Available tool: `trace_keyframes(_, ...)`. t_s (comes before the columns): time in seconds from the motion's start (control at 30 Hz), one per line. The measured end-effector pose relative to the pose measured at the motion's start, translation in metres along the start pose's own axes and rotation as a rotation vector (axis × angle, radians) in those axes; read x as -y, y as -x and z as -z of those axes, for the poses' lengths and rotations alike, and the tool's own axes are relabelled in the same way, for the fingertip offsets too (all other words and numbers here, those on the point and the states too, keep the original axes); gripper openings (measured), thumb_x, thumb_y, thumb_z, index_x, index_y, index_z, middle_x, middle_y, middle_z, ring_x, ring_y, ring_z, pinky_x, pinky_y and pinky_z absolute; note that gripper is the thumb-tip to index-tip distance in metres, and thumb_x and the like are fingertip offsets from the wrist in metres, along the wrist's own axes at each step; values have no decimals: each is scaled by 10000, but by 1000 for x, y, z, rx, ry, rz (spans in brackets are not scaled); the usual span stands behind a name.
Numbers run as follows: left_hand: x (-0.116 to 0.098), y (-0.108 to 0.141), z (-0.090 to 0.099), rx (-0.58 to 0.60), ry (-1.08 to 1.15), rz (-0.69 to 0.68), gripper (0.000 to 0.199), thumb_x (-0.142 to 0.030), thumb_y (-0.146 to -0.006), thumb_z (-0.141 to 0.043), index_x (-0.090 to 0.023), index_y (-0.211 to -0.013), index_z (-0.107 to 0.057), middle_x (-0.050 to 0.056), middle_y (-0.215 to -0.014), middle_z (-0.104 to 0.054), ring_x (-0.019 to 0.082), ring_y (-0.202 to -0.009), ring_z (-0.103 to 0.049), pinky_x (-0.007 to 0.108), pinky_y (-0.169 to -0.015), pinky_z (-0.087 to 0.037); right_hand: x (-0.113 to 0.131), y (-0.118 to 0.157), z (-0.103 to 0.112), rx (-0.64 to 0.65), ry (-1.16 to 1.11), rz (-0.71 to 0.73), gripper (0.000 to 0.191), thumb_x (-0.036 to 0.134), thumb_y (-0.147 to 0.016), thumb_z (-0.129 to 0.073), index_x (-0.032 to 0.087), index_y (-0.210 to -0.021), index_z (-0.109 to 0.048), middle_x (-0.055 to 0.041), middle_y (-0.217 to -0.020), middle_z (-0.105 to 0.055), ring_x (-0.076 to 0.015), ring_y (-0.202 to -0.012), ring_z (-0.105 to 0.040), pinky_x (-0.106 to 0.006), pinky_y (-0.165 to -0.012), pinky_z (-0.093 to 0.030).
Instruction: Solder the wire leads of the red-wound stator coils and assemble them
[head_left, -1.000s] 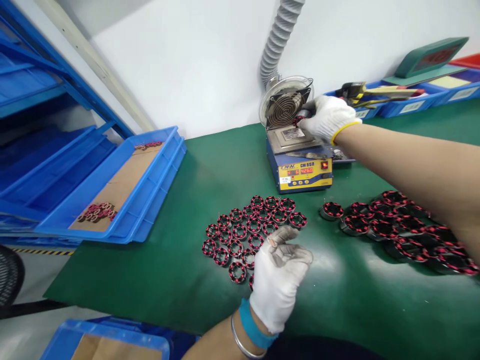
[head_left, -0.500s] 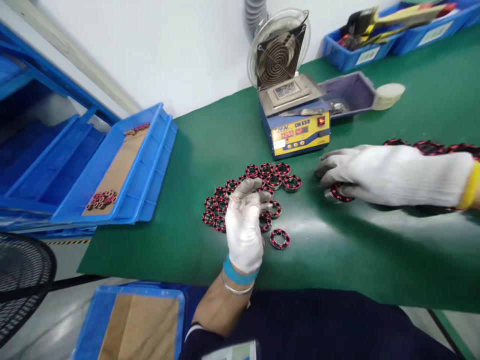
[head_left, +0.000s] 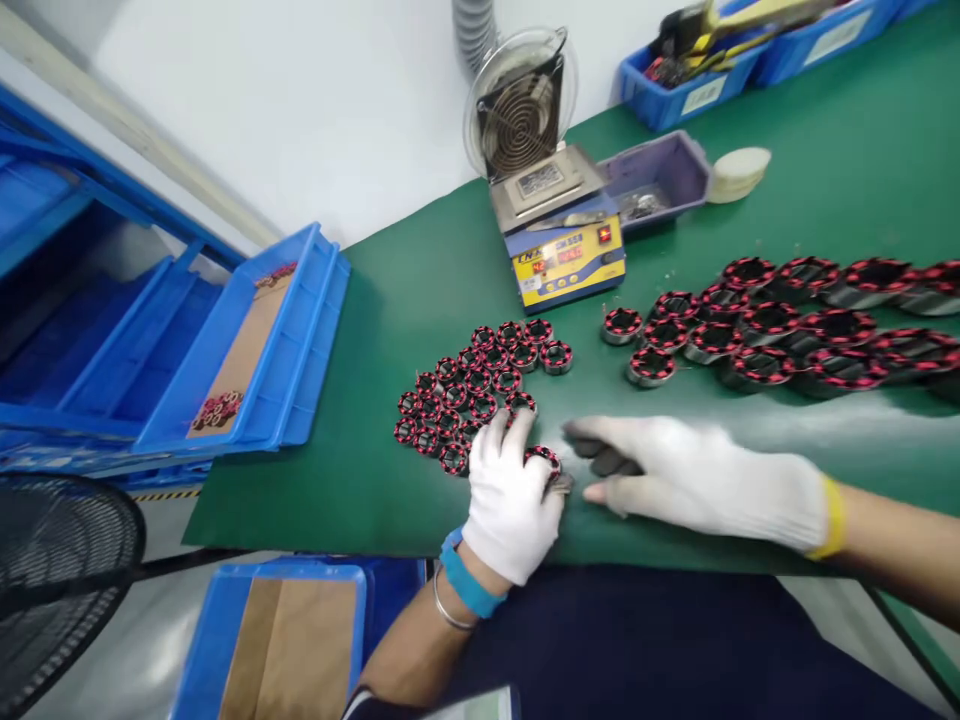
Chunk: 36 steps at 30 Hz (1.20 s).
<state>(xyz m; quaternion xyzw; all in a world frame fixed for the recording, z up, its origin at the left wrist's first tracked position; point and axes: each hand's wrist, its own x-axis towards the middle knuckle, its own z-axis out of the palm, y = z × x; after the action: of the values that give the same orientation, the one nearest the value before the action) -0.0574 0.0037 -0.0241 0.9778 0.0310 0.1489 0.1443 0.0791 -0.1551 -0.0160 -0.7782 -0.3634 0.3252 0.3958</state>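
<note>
My left hand [head_left: 514, 500], in a white glove with a blue wristband, has its fingers around a red-and-black ring [head_left: 543, 461] at the near right side of a cluster of similar rings [head_left: 478, 380]. My right hand [head_left: 675, 475], gloved in white with dark fingertips, is just to the right of that ring, with thumb and fingers apart and nothing between them. Several more rings [head_left: 766, 319] stand in rows on the green table beyond my right hand.
A blue-and-yellow heating device [head_left: 568, 262] stands at the back, beside a purple bin [head_left: 686, 172] and pale round discs [head_left: 739, 175]. Blue trays [head_left: 296, 330] are at the left, tool bins [head_left: 675, 105] back right. A black mesh fan [head_left: 67, 580] is front left.
My right hand has moved left and nearer, letting go of its ring. My left hand has come down around a ring at the cluster's near edge. The camera view has shifted slightly.
</note>
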Motion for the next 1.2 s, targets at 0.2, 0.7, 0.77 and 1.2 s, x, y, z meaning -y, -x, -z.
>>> trace_keyframes(0.2, -11, -35, -2, -205, 263, 107, 189, -159, -769, -675, -217, -940, -619, 149, -1291, -674, 322, -1109, -687, 481, -940, -565, 15, -20, -16, -75, -501, 88, 587, 482, -839, -566, 122, -1297, -639, -126, -1124, -708, -223, -918, -708, -310, -748, -589)
trace_keyframes(0.7, -2, -54, -11, 99, 736, 359, 293, -287, -765, -641, -197, -1031, -727, 83, -932, -784, 275, -863, -741, 392, -784, -609, -5, -10, -14, -634, 136, 326, 469, 419, -865, -619, 145, -1240, -689, -126, -1084, -710, -239, -933, -721, -340, -843, -615)
trace_keyframes(0.77, 2, -52, 0, 247, 911, 395, 172, -312, -839, -596, -198, -824, -723, 44, -702, -742, 192, -587, -669, 316, -572, -553, -3, -10, -11, -655, 54, 250, 461, 392, -847, -641, 159, -1242, -690, -111, -1093, -714, -209, -877, -724, -292, -768, -621)
trace_keyframes(1.2, -3, -55, 8, -23, 1029, 387, 326, -504, -843, -690, -192, -778, -622, 1, -659, -616, 118, -557, -527, 249, -526, -419, 3, -11, -10, -619, -177, 122, 476, 368, -818, -681, 150, -1241, -680, -103, -1080, -727, -164, -786, -721, -221, -658, -611)
